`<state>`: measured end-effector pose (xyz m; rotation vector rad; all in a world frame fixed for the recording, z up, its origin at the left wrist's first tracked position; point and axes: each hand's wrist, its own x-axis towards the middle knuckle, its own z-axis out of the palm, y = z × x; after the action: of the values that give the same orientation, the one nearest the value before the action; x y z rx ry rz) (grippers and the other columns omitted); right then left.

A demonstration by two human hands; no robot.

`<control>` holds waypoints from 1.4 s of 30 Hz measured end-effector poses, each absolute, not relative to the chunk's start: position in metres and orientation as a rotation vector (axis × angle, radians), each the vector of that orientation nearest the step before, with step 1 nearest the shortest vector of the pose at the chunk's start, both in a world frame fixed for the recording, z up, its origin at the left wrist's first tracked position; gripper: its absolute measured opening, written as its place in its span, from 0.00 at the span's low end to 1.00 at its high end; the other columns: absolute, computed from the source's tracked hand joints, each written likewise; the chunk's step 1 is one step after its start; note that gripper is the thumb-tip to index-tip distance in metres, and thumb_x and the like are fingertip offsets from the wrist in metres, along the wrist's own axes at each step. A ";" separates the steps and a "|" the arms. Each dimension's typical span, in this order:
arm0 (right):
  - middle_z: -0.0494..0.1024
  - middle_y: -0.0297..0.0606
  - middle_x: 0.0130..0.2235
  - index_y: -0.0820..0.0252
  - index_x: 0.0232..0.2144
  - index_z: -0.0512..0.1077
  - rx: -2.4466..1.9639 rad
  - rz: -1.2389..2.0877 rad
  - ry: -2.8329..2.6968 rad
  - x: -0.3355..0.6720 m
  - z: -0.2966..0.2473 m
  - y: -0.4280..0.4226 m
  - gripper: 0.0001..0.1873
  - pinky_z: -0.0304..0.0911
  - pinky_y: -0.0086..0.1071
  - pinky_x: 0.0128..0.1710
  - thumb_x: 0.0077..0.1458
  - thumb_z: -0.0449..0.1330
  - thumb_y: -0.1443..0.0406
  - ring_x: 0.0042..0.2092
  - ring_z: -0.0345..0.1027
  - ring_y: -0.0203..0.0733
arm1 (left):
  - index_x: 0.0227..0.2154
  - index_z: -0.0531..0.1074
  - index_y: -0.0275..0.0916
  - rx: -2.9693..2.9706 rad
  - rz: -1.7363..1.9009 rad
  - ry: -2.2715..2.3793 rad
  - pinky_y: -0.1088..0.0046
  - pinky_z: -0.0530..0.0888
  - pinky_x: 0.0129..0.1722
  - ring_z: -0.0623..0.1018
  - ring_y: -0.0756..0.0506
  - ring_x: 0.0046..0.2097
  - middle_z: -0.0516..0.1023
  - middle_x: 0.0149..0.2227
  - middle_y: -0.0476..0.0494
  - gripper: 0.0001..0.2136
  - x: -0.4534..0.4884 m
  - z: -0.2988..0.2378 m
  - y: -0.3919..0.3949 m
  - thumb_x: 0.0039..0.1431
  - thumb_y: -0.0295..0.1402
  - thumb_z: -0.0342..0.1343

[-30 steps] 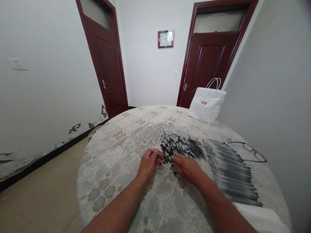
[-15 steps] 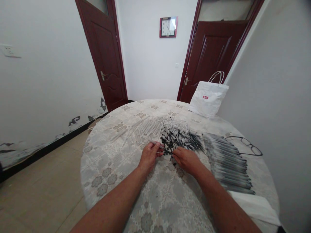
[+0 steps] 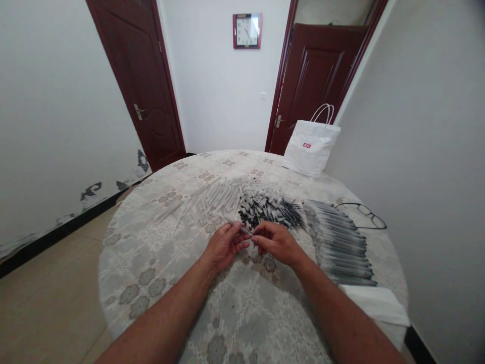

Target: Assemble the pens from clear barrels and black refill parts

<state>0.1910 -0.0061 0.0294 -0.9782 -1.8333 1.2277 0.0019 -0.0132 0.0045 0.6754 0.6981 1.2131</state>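
My left hand [image 3: 224,245] pinches a clear pen barrel [image 3: 234,225] above the round table [image 3: 159,253]. My right hand [image 3: 276,241] meets it at the barrel's right end, fingers pinched on a small dark part that I cannot make out. Just beyond the hands lies a heap of black refills and caps [image 3: 270,210]. Left of that heap is a spread of clear pen barrels [image 3: 206,202]. To the right, a row of assembled pens [image 3: 341,242] lies side by side.
A white paper bag [image 3: 311,146] stands at the table's far side by the wall. Black-framed glasses [image 3: 364,212] lie at the right edge. A white cloth [image 3: 373,303] sits near the front right. Two dark red doors and a wall clock are behind.
My right hand left the heap of black parts and came to the left hand's barrel. The view swung slightly down and right.
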 end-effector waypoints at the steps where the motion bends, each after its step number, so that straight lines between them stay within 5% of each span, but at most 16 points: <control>1: 0.73 0.29 0.25 0.58 0.33 0.71 -0.982 1.202 -1.827 0.191 0.030 -0.006 0.12 0.60 0.27 0.24 0.55 0.63 0.55 0.24 0.67 0.34 | 0.36 0.73 0.34 0.673 1.175 0.669 0.72 0.80 0.33 0.81 0.45 0.37 0.79 0.38 0.40 0.11 0.002 0.005 -0.015 0.58 0.37 0.63; 6: 0.66 0.26 0.23 0.59 0.25 0.69 -1.023 0.902 -1.908 0.191 0.027 -0.006 0.14 0.52 0.25 0.25 0.52 0.66 0.58 0.25 0.57 0.31 | 0.36 0.72 0.34 0.645 1.003 0.590 0.71 0.80 0.32 0.80 0.48 0.33 0.77 0.33 0.43 0.10 0.005 0.008 -0.024 0.59 0.36 0.62; 12: 0.66 0.27 0.23 0.59 0.24 0.67 -0.994 0.935 -1.910 0.188 0.022 -0.007 0.16 0.51 0.26 0.25 0.52 0.66 0.55 0.25 0.57 0.31 | 0.34 0.72 0.33 0.610 0.935 0.584 0.71 0.80 0.29 0.79 0.48 0.28 0.77 0.28 0.44 0.10 0.006 0.010 -0.027 0.59 0.36 0.62; 17: 0.68 0.28 0.22 0.57 0.27 0.68 -1.027 0.965 -1.753 0.192 0.022 -0.002 0.18 0.55 0.27 0.25 0.61 0.56 0.51 0.23 0.60 0.33 | 0.35 0.73 0.33 0.551 1.069 0.598 0.72 0.80 0.29 0.81 0.47 0.31 0.80 0.32 0.40 0.09 0.006 0.010 -0.022 0.60 0.35 0.61; 27: 0.77 0.39 0.37 0.59 0.37 0.74 -1.320 0.187 -1.966 0.224 0.016 0.022 0.08 0.61 0.31 0.42 0.59 0.55 0.65 0.39 0.69 0.41 | 0.36 0.75 0.33 0.369 1.431 0.718 0.73 0.80 0.32 0.82 0.46 0.36 0.82 0.36 0.38 0.07 -0.005 0.007 -0.003 0.61 0.33 0.60; 42: 0.76 0.42 0.41 0.56 0.42 0.75 -1.576 0.159 -2.519 0.209 0.017 0.007 0.11 0.57 0.30 0.42 0.63 0.54 0.62 0.44 0.69 0.42 | 0.37 0.74 0.32 0.417 1.469 0.731 0.73 0.80 0.35 0.82 0.45 0.39 0.81 0.38 0.38 0.08 -0.004 -0.003 0.000 0.58 0.32 0.63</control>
<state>0.2086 0.0074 0.0175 -1.5759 -2.5194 0.1590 -0.0044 0.0000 -0.0032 0.4169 0.7306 1.4688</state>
